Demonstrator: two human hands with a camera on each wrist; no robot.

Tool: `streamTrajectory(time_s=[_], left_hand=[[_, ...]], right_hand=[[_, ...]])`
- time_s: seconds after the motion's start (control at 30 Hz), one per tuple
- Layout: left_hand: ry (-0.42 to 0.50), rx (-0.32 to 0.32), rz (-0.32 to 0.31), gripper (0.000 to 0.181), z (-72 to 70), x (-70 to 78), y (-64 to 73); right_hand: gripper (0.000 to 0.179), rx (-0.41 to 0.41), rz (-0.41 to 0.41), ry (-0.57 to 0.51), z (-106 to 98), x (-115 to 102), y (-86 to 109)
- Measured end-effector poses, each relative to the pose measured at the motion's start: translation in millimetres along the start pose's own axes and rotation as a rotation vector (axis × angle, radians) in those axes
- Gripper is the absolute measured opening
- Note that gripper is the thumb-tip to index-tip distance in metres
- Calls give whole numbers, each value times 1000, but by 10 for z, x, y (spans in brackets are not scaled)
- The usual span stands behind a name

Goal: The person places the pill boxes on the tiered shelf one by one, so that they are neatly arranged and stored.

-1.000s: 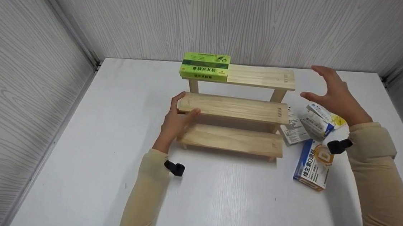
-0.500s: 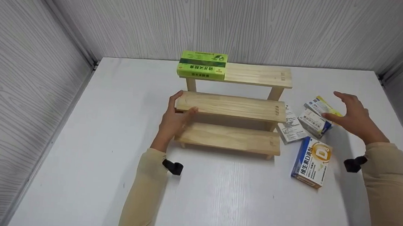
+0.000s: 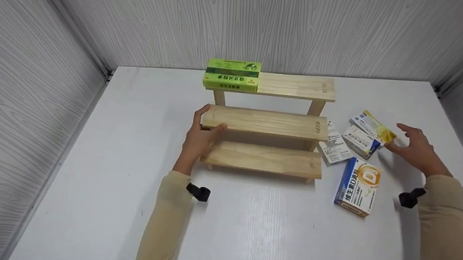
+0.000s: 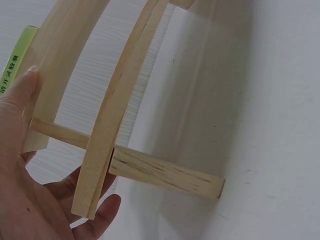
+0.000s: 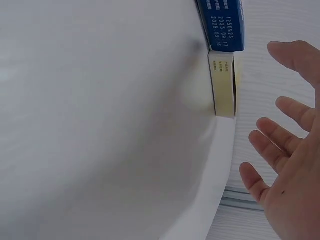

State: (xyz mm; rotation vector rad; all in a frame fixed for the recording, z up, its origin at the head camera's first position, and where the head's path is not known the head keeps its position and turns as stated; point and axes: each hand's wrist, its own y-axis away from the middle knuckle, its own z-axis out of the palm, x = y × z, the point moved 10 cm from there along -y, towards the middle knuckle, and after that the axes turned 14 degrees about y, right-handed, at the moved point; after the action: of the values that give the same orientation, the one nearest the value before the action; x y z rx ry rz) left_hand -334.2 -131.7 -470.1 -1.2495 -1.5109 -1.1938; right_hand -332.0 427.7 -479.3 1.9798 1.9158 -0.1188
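A three-step wooden display rack [image 3: 267,122] stands mid-table. My left hand [image 3: 198,142] grips the left end of its middle step, the thumb over the step and the fingers round the end. On the top step's left lies a green medicine box [image 3: 232,75]. To the right of the rack my right hand [image 3: 418,151] hovers, fingers spread and holding nothing, beside a white and yellow medicine box [image 3: 374,126]. In the right wrist view the box's pale yellow end [image 5: 223,90] faces the fingers. A smaller white and blue box [image 3: 360,141] lies against it.
A vitamin D box [image 3: 359,187] lies nearer the front. Partly behind the rack's right side is a white box with printed text [image 3: 334,146]. Wood-grain panels [image 3: 239,27] border the white table [image 3: 248,230] at the back and sides.
My right hand has moved from beside the top step rightward, down and toward the front, to the right of the loose boxes. The left hand keeps its grip on the rack.
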Motion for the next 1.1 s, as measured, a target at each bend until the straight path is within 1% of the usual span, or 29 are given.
streamTrajectory(time_s=[0.13, 0.3, 0.37, 0.57, 0.83, 0.97, 1.1], left_hand=[[5, 0, 1, 87, -5, 5, 14], [10, 6, -2, 88, -11, -10, 7], [6, 9, -4, 89, -11, -17, 3], [-2, 12, 9, 89, -7, -9, -2], [14, 6, 7, 91, -1, -7, 0], [34, 3, 23, 89, -5, 4, 3], [27, 3, 24, 89, -11, -7, -5]], right_hand=[[94, -15, 8, 3, 54, 76, -16], [104, -86, 44, -37, 163, 135, -40], [108, -99, 57, -36, 190, 145, -51], [109, -80, 76, -1, 206, 150, -87], [111, -89, 100, 39, 234, 185, -119], [109, -85, 96, 41, 238, 179, -134], [104, -69, 93, 22, 244, 172, -149]])
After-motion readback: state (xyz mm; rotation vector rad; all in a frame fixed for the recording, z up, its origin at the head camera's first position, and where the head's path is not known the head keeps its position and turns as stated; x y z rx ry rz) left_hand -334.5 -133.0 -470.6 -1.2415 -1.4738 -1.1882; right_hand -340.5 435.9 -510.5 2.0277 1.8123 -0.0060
